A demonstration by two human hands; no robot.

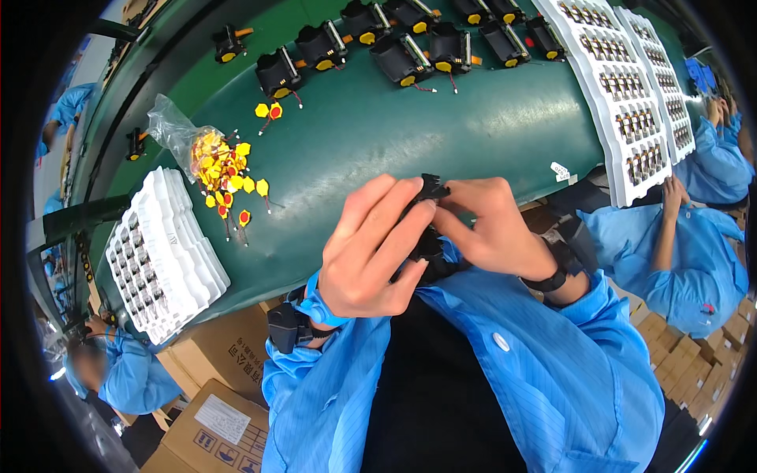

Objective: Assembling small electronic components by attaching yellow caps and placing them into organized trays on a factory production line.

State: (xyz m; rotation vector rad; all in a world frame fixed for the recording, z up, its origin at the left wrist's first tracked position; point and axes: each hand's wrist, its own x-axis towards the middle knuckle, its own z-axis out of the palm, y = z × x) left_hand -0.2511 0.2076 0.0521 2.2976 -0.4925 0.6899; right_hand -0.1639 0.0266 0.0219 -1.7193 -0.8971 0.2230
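Green desk (441, 150) up top, both hands hovering just below its near edge: left hand (371, 252) and right hand (485, 229) fingers clamped on a small black part (430, 240) between them, long axis roughly upright.

Both forearms, in light blue sleeves, rise from the lower edge and meet at the middle. The left hand (371, 252) curls palm-inward, fingers bent and pressed together toward the right hand (485, 229). The right hand pinches with thumb and forefinger, apparently closed; its wrist wears a dark band.
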